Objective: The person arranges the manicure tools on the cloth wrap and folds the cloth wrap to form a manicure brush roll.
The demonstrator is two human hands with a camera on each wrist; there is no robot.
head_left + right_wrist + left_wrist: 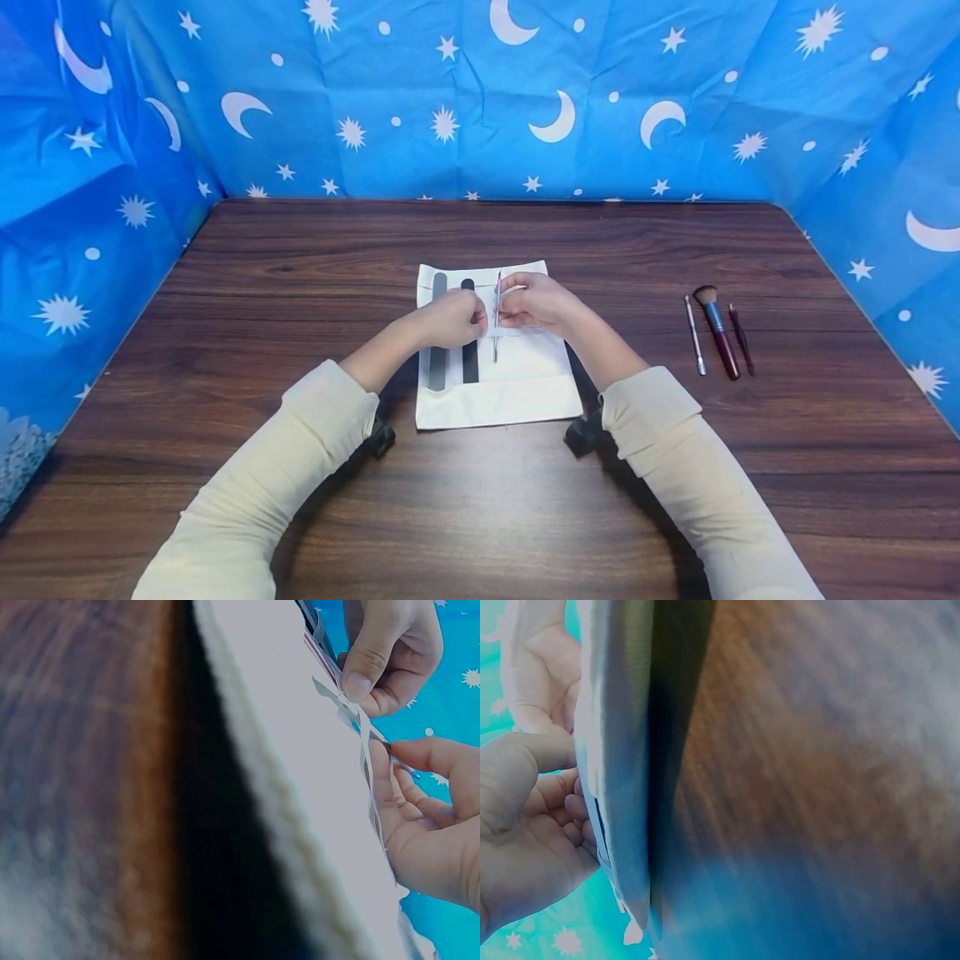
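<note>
Pale sleeves (247,483) reach across the table (487,508) to a white cloth (498,404) lying around its middle. The left hand (452,319) pinches a thin white band (517,332) on the cloth between thumb and finger; the right hand (542,302) pinches a slim metal stick (495,347) upright along it. A grey file (438,362) lies by the cloth's left edge, a black file (470,358) just beside. Toward the table's right edge lie a second metal stick (695,333), a brush (722,333) and a dark stick (741,340).

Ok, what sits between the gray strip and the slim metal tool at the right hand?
In the head view: the black strip, and the left hand covering its middle.
</note>
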